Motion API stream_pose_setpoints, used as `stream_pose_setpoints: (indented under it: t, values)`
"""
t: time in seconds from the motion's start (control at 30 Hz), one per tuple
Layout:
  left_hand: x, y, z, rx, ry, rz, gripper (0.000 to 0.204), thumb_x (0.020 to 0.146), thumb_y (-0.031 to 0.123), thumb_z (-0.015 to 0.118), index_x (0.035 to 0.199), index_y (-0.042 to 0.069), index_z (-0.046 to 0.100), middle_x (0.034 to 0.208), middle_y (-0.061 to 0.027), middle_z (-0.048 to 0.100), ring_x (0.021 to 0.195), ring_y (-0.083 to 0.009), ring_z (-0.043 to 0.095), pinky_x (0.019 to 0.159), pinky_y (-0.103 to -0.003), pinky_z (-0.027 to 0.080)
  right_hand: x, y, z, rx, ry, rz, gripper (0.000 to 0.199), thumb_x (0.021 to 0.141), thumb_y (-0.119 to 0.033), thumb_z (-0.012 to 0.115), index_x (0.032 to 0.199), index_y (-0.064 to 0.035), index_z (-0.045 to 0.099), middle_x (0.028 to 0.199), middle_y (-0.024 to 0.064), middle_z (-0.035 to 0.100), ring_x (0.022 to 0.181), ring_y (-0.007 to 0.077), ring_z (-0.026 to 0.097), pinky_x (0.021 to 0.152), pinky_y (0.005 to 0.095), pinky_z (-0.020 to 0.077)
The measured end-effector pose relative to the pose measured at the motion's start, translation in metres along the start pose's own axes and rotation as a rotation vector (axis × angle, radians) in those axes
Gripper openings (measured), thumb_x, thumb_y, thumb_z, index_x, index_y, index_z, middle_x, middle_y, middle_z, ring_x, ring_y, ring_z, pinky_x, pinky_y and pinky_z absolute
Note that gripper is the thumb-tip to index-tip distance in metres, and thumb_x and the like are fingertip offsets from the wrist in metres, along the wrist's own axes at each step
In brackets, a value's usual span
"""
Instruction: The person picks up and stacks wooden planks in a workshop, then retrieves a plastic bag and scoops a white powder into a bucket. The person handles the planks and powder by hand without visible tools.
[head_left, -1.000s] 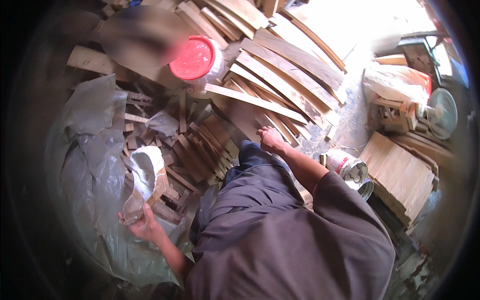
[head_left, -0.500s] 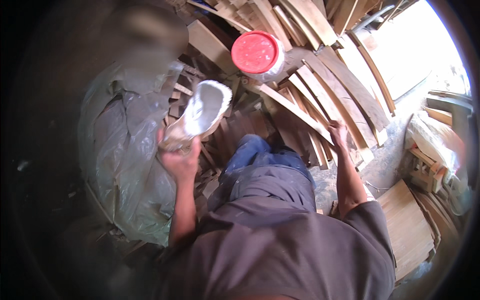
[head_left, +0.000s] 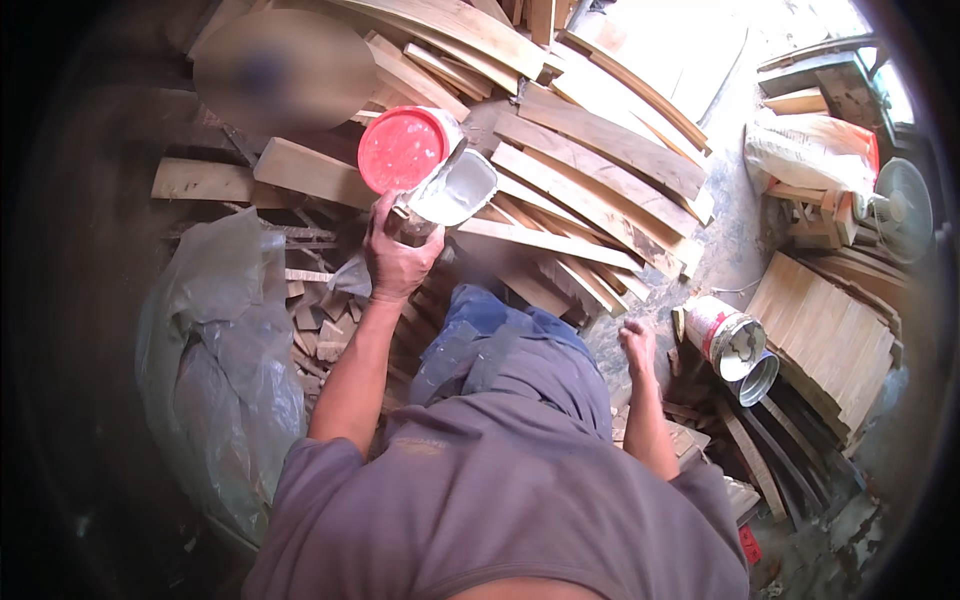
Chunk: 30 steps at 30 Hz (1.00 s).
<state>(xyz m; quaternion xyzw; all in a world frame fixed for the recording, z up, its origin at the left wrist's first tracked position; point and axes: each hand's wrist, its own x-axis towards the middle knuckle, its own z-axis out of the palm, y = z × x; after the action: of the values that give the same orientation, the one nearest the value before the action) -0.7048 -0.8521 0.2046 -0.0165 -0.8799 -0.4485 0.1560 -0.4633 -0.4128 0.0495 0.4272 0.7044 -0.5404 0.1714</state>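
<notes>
My left hand [head_left: 400,255] grips an open container [head_left: 465,188] by its near left side. The container has a rounded rim and a white-coated inside, and its mouth is tilted toward me. It is held right beside a bucket with a red lid [head_left: 402,150], covering part of it; whether the two touch I cannot tell. My right hand [head_left: 638,345] is closed in a loose fist near the ends of the wooden strips [head_left: 560,232], apart from them. Its palm is hidden, so anything inside it does not show.
Curved boards [head_left: 610,150] are piled ahead. Wood offcuts [head_left: 330,335] lie by a clear plastic sheet [head_left: 225,350] on the left. At right are paint cans [head_left: 712,325], stacked wooden panels [head_left: 825,335], a fan [head_left: 903,210] and a white sack [head_left: 810,150].
My left hand has carried the container up and right to the red-lidded bucket. My right hand has drawn back from the wooden strips. The view has swung, bringing the cans and fan into sight.
</notes>
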Motion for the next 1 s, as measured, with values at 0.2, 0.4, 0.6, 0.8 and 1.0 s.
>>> stream_pose_setpoints:
  t: [0.2,0.4,0.6,0.8,1.0]
  values:
    - [0.001,-0.079,-0.026,-0.040,0.102,-0.149,0.075,0.068,0.001,0.083,0.133,-0.004,0.045,0.119,-0.0115,0.059,0.108,-0.0212,0.060,0.096,-0.033,0.049,-0.034,-0.110,0.114,-0.062,-0.184,0.075,0.031,0.088,-0.011,0.068,0.114,0.0042,0.068,0.092,0.0092,0.071,0.074,0.0153,0.066,0.066,0.0277,0.0529]
    - [-0.030,-0.167,-0.076,-0.203,0.390,-0.626,0.077,0.068,0.003,0.085,0.134,-0.005,0.045,0.118,-0.0138,0.057,0.109,-0.0221,0.058,0.094,-0.036,0.050,0.063,-0.258,0.327,-0.426,-0.512,-0.358,0.029,0.093,-0.021,0.060,0.097,0.0067,0.069,0.078,0.0070,0.067,0.069,0.0134,0.061,0.064,0.0296,0.0493]
    - [-0.073,-0.222,-0.109,-0.152,0.542,-0.840,0.086,0.073,0.002,0.084,0.144,-0.007,0.036,0.124,-0.0162,0.057,0.107,-0.0217,0.061,0.088,-0.033,0.053,0.228,-0.256,0.503,-0.451,-0.494,-0.308,0.024,0.093,-0.018,0.061,0.096,0.0041,0.070,0.076,0.0105,0.070,0.061,0.0166,0.067,0.057,0.0292,0.0555]
    - [-0.123,-0.250,-0.106,0.127,0.602,-0.960,0.087,0.073,-0.002,0.081,0.146,-0.004,0.033,0.125,-0.0183,0.056,0.102,-0.0234,0.063,0.085,-0.034,0.056,0.290,-0.224,0.574,-0.931,-0.207,-0.234,0.030,0.091,-0.028,0.065,0.086,0.0010,0.069,0.062,0.0108,0.067,0.051,0.0215,0.067,0.055,0.0365,0.0549]
    - [-0.137,-0.248,-0.103,0.015,0.692,-1.095,0.091,0.072,-0.004,0.079,0.149,-0.001,0.029,0.130,-0.0185,0.051,0.107,-0.0252,0.060,0.086,-0.036,0.056,0.283,-0.238,0.600,-0.851,-0.083,-0.033,0.050,0.081,-0.030,0.070,0.116,0.0044,0.059,0.104,0.0239,0.071,0.084,0.0367,0.073,0.074,0.0427,0.0584]
